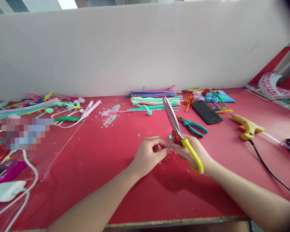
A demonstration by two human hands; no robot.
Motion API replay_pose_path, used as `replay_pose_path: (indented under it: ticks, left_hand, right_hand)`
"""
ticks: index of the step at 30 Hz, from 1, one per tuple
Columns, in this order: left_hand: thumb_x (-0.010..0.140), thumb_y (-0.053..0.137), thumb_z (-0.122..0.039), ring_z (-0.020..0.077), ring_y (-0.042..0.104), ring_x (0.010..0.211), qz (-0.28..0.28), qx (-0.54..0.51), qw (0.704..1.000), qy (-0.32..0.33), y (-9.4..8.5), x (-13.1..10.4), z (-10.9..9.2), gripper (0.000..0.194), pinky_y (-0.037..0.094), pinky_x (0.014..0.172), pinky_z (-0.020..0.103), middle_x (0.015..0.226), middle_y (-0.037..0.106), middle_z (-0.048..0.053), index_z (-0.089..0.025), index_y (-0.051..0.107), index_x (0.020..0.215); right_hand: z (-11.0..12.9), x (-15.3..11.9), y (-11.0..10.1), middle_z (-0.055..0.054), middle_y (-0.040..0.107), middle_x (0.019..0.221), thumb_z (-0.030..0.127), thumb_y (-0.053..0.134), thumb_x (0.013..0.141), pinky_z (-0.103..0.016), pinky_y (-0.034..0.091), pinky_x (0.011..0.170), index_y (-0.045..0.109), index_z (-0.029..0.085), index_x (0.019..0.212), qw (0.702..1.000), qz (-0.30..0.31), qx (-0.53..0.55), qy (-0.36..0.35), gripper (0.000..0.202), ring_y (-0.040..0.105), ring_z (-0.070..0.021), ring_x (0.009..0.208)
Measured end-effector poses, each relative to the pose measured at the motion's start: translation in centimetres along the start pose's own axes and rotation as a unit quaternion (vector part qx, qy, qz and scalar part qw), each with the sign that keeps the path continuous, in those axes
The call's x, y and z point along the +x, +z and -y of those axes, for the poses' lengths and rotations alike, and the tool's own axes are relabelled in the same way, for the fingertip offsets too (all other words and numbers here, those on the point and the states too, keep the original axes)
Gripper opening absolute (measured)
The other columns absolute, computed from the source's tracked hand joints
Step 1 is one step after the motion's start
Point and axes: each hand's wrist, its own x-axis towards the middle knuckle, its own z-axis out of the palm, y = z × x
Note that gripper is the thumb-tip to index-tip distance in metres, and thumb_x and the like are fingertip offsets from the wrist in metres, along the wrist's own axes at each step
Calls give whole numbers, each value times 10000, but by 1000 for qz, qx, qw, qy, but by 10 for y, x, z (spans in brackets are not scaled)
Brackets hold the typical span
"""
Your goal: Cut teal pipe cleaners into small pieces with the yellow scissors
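Note:
Over the middle of the red table, my left hand (151,154) has its thumb and forefinger pinched on a tiny green piece (169,147). My right hand (195,151) meets it there and holds yellow-handled scissors (192,154), their blades pointing up and away. Something red (177,138) shows behind the scissors at the right fingers. A small teal bit (169,138) lies just beyond the fingertips. Small clippings are scattered around both hands.
Pipe cleaners (156,100) lie in bundles by the white partition (111,48). Teal pliers (194,126), a black phone (207,112) and a yellow glue gun (248,125) with a cord sit at right. White cables (33,167) and more pipe cleaners (26,106) are at left.

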Motion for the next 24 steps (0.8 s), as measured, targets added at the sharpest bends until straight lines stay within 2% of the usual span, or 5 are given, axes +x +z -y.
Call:
replay_pose_path:
  ticks: [5,10,14,20,24]
  left_hand:
    - [689,508,-326,78,343,486,38,-59,996,-45,0,2,5,170,276,476,208,541,422,-33,-166,562,669]
    - [694,505,-330,73,358,498,28,-123,990,-58,1,3,4,180,287,487,200,552,429,-36,-160,562,695]
    - [686,517,-339,75,370,504,20,-128,990,-58,1,4,2,196,299,490,200,560,439,-27,-149,565,683]
    - [663,555,-342,80,402,523,-74,-145,985,-58,-3,7,6,176,316,506,200,557,469,-29,-166,562,672]
    - [631,593,-339,50,320,432,-141,-195,967,-83,-11,10,8,182,269,439,194,494,412,-55,-166,571,683]
  right_hand:
    - [2,-1,-1,54,387,522,238,441,696,-180,298,434,482,180,680,1000,2,-15,-16,73,364,-60,458]
    - [1,0,-2,60,391,505,253,433,704,-189,291,415,531,191,763,1000,-5,7,10,130,372,-68,435]
    - [0,1,-1,58,399,513,295,462,695,-192,294,425,519,187,724,1000,-9,1,10,125,378,-66,439]
    - [-6,1,-2,41,418,546,338,430,717,-195,275,444,463,186,677,995,2,-100,-27,160,374,-76,484]
    - [-9,2,-4,30,438,527,424,479,672,-208,226,433,430,198,652,964,-58,-255,-45,232,357,-86,459]
